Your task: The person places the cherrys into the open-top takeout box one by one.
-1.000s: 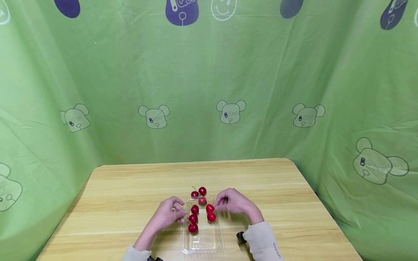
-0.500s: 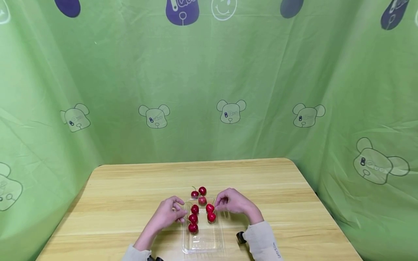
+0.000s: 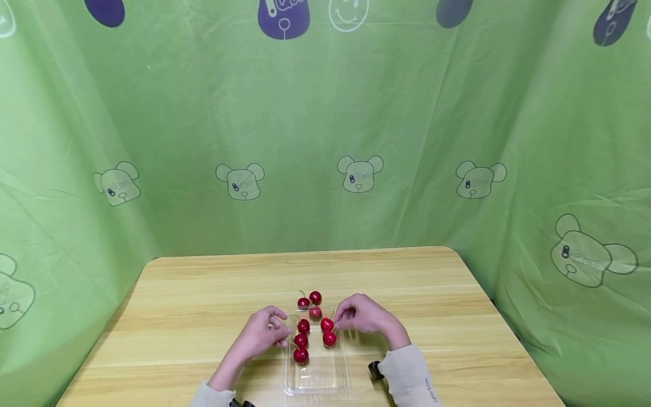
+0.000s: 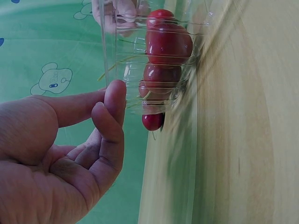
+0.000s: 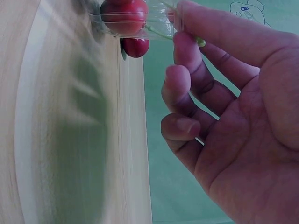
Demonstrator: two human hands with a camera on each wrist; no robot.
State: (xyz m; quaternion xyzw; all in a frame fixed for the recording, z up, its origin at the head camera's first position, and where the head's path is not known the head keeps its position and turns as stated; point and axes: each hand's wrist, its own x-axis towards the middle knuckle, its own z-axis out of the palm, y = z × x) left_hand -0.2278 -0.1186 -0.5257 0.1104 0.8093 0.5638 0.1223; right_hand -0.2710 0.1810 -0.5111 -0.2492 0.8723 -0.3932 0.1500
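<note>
A clear plastic container [image 3: 320,381] lies on the table between my hands, with several dark red cherries inside. Three cherries [image 3: 301,341] line its left side, and two cherries [image 3: 329,338] are on its right. Another cherry [image 3: 315,312] shows at the far end; whether it is inside I cannot tell. My left hand [image 3: 260,333] pinches the left rim between thumb and index finger [image 4: 115,100], beside some green stems. My right hand [image 3: 367,314] pinches the right rim, thumb and index fingertip [image 5: 186,46] meeting there, a stem end beside them. Its other fingers are loosely curled.
Two cherries [image 3: 309,299] lie on the wooden table [image 3: 203,294] just beyond the container's far end. A green printed curtain [image 3: 305,141] surrounds the back and sides. Dark wrist devices [image 3: 375,371] sit at both sleeves.
</note>
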